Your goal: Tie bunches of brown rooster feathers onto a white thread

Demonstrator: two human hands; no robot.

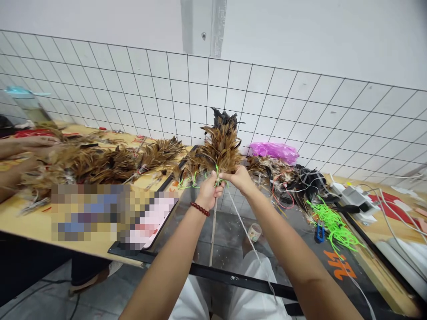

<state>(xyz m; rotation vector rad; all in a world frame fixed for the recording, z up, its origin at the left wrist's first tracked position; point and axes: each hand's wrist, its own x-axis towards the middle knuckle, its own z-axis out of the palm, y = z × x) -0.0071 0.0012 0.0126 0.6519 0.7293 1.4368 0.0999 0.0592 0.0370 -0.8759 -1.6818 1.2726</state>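
At far left, a bottle [37, 111] with a blue lid stands at the back of the table [20, 224]. Below it, another person's hand [42, 141] reaches in from the edge, beside a long heap of brown feathers [110, 162] that spreads across the wood. In front of the heap, part of the surface is blurred beyond reading; next to this lies a flat pink-faced item [156, 218], partly blurred.

Centre: the left hand [209, 189], with a dark red bead bracelet [200, 209] at the wrist, is closed around the base of an upright feather bundle [222, 140], brown below and black at the tip. A thin stick [213, 235] runs down from this grip over a dark glossy panel [230, 240]. The right hand [240, 178] meets the left at the base, its grip pinched on green string [217, 169] there. A white cord [245, 226] slants downward between the forearms.

Right: a pink plastic bag [275, 152] lies behind a tangle of dark feathers [308, 184]. Nearer are a small blue tool [320, 233] and, touching or just beside it, a pile of bright green strings [335, 226]. White plastic boxes [356, 200] and red sheets [393, 206] follow at far right.
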